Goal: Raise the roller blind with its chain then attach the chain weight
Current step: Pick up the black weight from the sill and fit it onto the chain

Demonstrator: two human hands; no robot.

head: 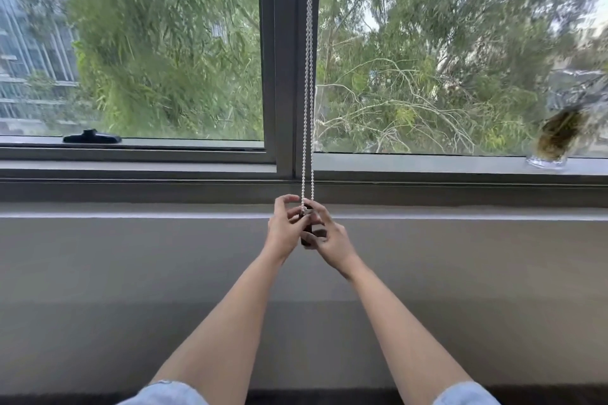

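Observation:
A white bead chain (pixel 308 82) hangs as a double strand down the grey window mullion (pixel 285 59) and ends between my hands. My left hand (pixel 283 229) and my right hand (pixel 329 237) meet just below the sill, fingers pinched together around a small dark chain weight (pixel 306 233) at the chain's lower end. Only slivers of the weight show between the fingers. Whether the chain sits inside the weight is hidden by the fingers. The roller blind itself is out of view above the top edge.
A black window handle (pixel 92 136) lies on the left frame's lower rail. A glass vase with a brownish root clump (pixel 556 138) stands on the sill (pixel 460 164) at the far right. A grey wall ledge (pixel 131 215) runs below the window.

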